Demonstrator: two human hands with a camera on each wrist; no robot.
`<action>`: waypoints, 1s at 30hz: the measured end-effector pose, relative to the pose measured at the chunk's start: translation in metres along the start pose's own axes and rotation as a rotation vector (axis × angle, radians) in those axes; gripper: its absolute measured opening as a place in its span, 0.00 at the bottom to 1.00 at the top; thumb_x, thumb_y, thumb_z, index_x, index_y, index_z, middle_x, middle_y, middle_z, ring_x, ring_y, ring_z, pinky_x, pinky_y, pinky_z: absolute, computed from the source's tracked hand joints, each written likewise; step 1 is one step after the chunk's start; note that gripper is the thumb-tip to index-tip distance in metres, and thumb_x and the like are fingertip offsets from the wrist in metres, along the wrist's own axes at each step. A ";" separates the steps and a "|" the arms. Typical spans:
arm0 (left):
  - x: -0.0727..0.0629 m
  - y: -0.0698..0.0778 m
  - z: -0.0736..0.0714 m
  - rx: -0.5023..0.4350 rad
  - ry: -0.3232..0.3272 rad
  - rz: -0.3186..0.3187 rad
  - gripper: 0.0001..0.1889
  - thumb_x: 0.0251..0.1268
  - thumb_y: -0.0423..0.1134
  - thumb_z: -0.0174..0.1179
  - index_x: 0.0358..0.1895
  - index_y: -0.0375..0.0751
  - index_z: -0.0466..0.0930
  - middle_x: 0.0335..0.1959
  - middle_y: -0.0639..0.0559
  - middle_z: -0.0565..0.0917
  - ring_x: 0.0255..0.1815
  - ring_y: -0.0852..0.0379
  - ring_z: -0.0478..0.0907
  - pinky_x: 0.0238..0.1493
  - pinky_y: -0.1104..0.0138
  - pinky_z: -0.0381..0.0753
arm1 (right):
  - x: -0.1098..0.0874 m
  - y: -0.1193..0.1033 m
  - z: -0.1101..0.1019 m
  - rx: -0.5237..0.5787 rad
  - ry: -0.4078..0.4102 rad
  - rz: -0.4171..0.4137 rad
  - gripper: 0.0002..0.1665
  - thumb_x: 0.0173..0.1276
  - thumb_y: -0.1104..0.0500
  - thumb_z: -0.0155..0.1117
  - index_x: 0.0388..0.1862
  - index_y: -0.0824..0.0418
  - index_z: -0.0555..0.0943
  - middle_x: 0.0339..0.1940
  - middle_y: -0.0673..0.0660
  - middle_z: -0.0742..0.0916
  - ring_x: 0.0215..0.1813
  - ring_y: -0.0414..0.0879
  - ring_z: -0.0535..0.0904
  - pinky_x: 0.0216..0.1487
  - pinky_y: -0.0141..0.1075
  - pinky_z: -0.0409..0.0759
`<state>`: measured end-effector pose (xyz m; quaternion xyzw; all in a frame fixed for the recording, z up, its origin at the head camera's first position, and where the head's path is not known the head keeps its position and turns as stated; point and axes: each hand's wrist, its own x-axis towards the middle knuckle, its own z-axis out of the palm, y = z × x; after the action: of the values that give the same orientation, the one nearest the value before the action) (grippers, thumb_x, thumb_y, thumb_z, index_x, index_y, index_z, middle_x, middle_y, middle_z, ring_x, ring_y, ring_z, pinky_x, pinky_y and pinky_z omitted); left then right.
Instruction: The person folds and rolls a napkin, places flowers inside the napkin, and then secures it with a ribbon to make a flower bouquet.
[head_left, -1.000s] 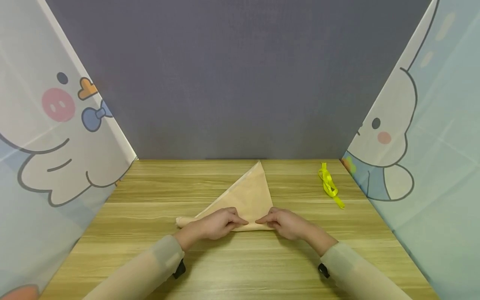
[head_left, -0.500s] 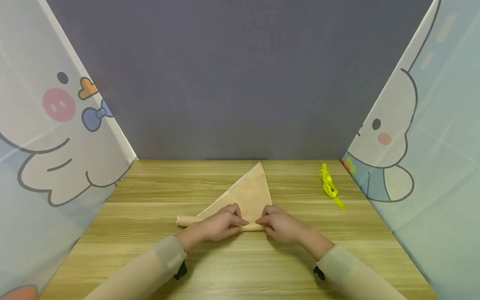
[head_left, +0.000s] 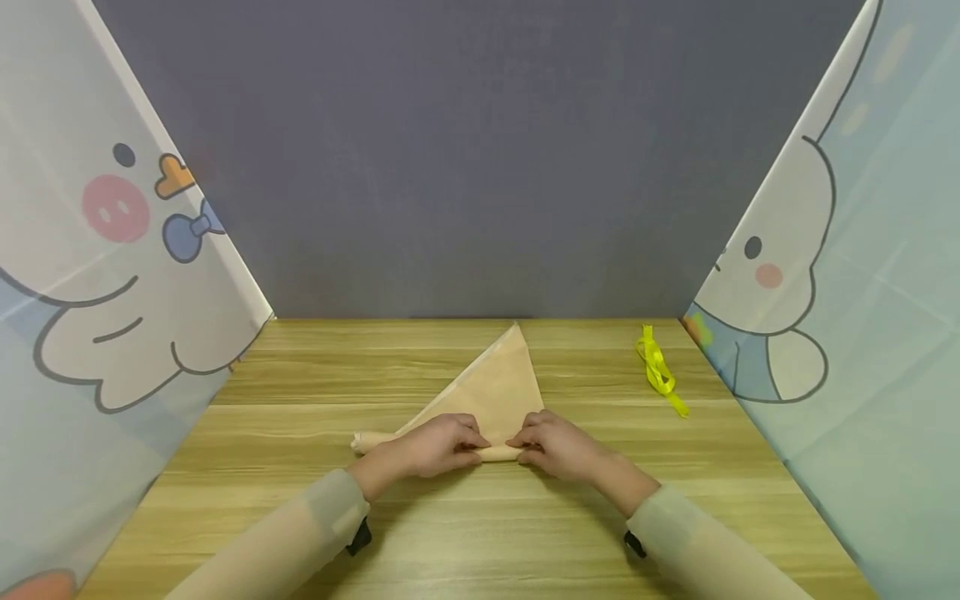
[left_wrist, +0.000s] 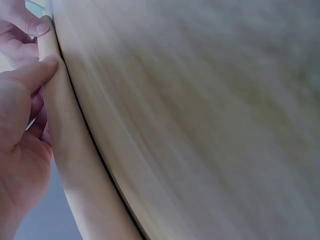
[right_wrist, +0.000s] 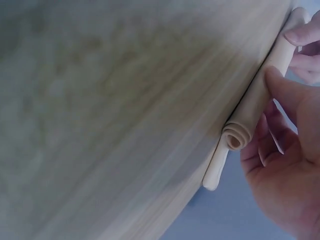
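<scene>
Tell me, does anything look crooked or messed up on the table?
A little: the cloth looks rolled unevenly. Near the right hand, a flat flap pokes out past the spiral end, so the layers don't line up. I see nothing spilled.

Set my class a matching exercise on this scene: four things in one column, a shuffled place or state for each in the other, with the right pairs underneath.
Things
1. Pointed beige sheet of pliable material
2. Bright yellow ribbon
3. Pale wood-grain table
4. Flat dark grey panel

Places and states
A. Upright beyond the table's far edge
B. Loosely bunched at the far right
C. Bears the sheet and ribbon
D. Near edge rolled, gripped by the left hand and right hand

Pairs: 1-D, 2-B, 3-C, 4-A
</scene>
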<state>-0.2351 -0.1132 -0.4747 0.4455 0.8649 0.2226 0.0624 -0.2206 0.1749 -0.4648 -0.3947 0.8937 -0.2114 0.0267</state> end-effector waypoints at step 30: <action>0.002 -0.008 -0.003 -0.068 0.046 -0.097 0.11 0.80 0.33 0.65 0.56 0.44 0.94 0.44 0.55 0.86 0.43 0.66 0.78 0.48 0.72 0.82 | 0.008 0.008 0.000 0.033 -0.011 0.124 0.12 0.82 0.61 0.68 0.56 0.50 0.93 0.43 0.44 0.89 0.44 0.37 0.81 0.50 0.37 0.84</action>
<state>-0.2427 -0.1165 -0.4755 0.3956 0.8786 0.2587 0.0684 -0.2321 0.1743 -0.4669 -0.3393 0.9127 -0.2219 0.0509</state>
